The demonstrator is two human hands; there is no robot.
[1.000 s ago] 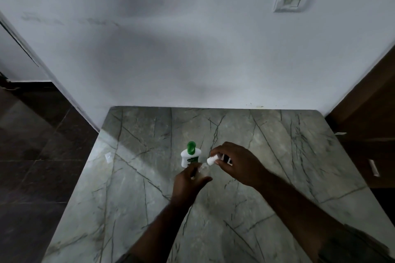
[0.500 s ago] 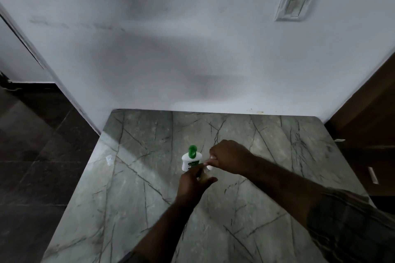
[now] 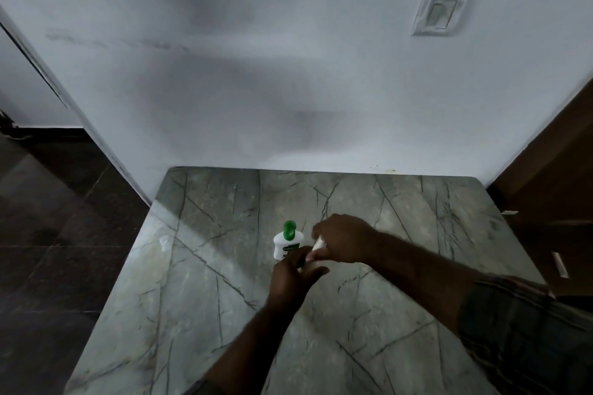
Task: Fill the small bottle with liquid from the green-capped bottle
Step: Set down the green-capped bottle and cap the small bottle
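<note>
Right hand (image 3: 345, 242) has dropped its small white cap (image 3: 318, 244) onto the tiny clear bottle, mostly hidden in the left hand (image 3: 293, 276) pinching it. Looks like capping; white green-capped bottle (image 3: 287, 240) stands just behind on the grey marble table (image 3: 199, 282). Next: twist it snug.

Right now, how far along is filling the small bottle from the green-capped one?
Early stage. The green-capped bottle stands upright on the marble table, cap on, so nothing looks poured. In hand: the left hand grips the small bottle, mostly hidden, while the right hand pinches a white piece at its top. Left: pouring.
</note>
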